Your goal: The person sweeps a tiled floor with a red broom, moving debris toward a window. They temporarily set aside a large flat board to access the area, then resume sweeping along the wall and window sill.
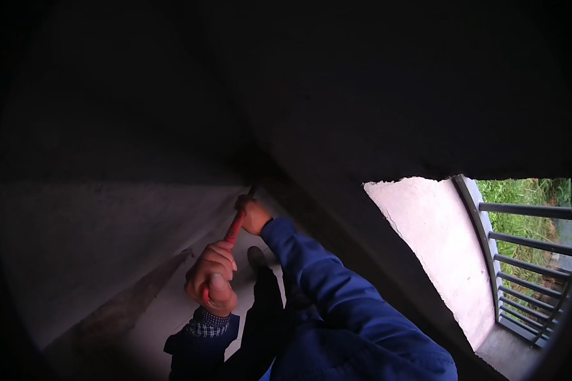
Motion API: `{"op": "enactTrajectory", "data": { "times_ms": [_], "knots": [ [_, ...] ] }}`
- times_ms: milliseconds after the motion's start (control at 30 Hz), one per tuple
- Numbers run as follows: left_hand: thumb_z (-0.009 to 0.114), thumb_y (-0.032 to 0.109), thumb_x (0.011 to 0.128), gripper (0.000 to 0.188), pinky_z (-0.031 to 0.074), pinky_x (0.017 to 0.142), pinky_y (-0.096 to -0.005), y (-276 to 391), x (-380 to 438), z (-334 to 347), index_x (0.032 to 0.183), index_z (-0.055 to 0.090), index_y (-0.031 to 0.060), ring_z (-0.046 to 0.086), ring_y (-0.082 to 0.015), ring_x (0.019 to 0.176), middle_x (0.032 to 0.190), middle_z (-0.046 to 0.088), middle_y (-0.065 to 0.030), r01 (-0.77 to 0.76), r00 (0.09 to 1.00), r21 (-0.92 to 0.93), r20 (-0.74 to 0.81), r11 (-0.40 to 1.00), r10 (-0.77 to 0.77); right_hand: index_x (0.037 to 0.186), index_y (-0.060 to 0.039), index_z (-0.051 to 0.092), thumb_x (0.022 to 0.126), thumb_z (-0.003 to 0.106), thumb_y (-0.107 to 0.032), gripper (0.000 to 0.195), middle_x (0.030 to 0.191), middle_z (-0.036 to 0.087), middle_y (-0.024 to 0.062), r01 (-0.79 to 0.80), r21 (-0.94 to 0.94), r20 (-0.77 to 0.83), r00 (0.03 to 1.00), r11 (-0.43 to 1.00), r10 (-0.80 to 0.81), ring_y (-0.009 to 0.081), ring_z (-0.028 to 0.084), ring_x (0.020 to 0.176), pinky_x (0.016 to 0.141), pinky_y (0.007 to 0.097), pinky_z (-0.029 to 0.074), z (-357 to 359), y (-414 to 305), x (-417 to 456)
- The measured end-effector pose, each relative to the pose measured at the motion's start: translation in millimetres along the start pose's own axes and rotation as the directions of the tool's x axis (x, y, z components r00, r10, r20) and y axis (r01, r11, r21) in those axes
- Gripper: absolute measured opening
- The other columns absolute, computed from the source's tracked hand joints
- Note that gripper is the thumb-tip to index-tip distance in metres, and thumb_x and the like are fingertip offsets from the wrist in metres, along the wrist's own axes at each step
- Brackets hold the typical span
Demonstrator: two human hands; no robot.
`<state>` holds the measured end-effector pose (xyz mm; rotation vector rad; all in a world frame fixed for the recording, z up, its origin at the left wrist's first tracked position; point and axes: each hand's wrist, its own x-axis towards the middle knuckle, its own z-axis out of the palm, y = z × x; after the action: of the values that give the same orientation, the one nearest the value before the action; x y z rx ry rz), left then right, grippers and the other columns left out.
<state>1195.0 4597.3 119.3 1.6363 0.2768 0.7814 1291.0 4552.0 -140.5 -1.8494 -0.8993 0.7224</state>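
Both my hands grip one long tool with a red handle (235,227). My left hand (211,277) is wrapped around its lower part, and a bit of red shows below the fist. Higher up, my right hand (254,215) closes around the handle near its far end. A thin dark shaft (252,189) extends past the right hand towards the dark corner. Shadow hides the tip of the tool, so I cannot tell its kind or whether it touches anything.
A pale wall (100,224) with a brown band (138,290) along its foot stands at left. Dark surfaces fill the top. At right, an opening with a rough edge shows a pale wall face (429,228) and metal bars (534,244) before greenery. My shoe (256,257) is below my hands.
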Motion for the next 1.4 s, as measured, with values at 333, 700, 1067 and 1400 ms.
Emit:
{"op": "enactTrajectory", "data": {
  "times_ms": [333, 700, 1067, 1400],
  "knots": [
    [0.038, 0.035, 0.103, 0.042, 0.046, 0.071, -0.0404, 21.8, 9.6, -16.6, 0.068, 0.035, 0.0109, 0.039, -0.016, 0.055, 0.058, 0.035, -0.003, 0.279, 0.945, -0.124, -0.141, 0.952, -0.295, 0.079, -0.0014, 0.066, 0.077, 0.063, -0.026, 0.024, 0.086, 0.067, 0.0257, -0.282, -0.231, 0.146, 0.936, 0.931, 0.32, 0.0446, 0.065, 0.083, 0.078, 0.0499, 0.053, -31.2, -63.6, -46.7],
    [0.05, 0.022, 0.093, 0.033, 0.05, 0.064, -0.0446, 55.3, -16.7, -19.6, 0.065, 0.047, 0.0042, 0.049, -0.0205, 0.052, 0.056, 0.047, -0.0065, -0.064, 0.998, -0.185, 0.01, 0.981, 0.067, 0.093, -0.0037, 0.061, 0.077, 0.067, -0.029, 0.03, 0.098, 0.064, 0.021, -0.189, -0.155, -0.077, 0.981, 0.97, 0.179, 0.0427, 0.064, 0.085, 0.073, 0.0504, 0.053, -30.2, -92.5, -57.6],
    [0.048, 0.022, 0.095, 0.037, 0.049, 0.074, -0.0434, 30.9, -38.1, -28.0, 0.064, 0.041, 0.0045, 0.049, -0.0208, 0.058, 0.06, 0.046, -0.008, 0.176, 0.971, -0.125, -0.143, 0.976, -0.193, 0.092, -0.0036, 0.065, 0.078, 0.065, -0.027, 0.028, 0.093, 0.066, 0.0214, -0.136, -0.276, 0.238, 0.949, 0.952, 0.205, 0.0436, 0.064, 0.088, 0.076, 0.0501, 0.053, -12.6, -54.2, -55.1],
    [0.067, 0.02, 0.084, 0.031, 0.05, 0.055, -0.0402, 78.8, -26.3, -8.1, 0.065, 0.051, 0.0004, 0.051, -0.0208, 0.05, 0.058, 0.052, -0.0082, 0.029, 0.966, -0.287, 0.255, 0.958, 0.048, 0.103, 0.0024, 0.062, 0.087, 0.062, -0.021, 0.028, 0.116, 0.061, 0.0231, -0.242, -0.108, -0.033, 0.97, 0.964, 0.24, 0.043, 0.061, 0.1, 0.085, 0.0444, 0.051, -45.3, -94.8, -105.8]
  ]
}}
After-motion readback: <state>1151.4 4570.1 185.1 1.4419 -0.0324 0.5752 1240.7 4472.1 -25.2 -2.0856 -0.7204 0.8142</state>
